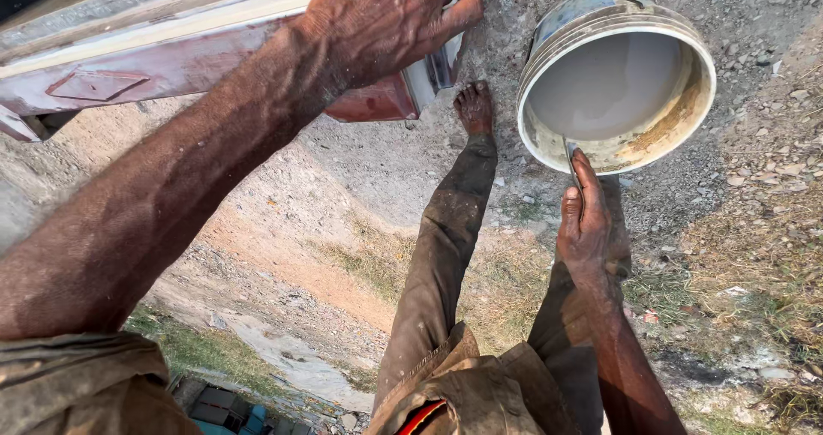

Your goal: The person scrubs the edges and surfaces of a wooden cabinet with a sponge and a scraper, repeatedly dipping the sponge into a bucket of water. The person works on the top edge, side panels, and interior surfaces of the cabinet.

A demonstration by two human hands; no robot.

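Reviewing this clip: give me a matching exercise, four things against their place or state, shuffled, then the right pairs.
Things:
1. left hand
2. right hand
3. bucket
4. bare foot

States:
A. holds pale liquid, rim stained
B. pressed on the red and silver metal panel
C. on gravel ground beside the bucket
D. grips a thin tool at the bucket's rim

Pairs: 1-B, 2-D, 3-A, 4-C

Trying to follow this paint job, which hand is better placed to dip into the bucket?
Probably the right hand: it holds a thin tool at the bucket rim. The left hand is pressed on the metal panel.
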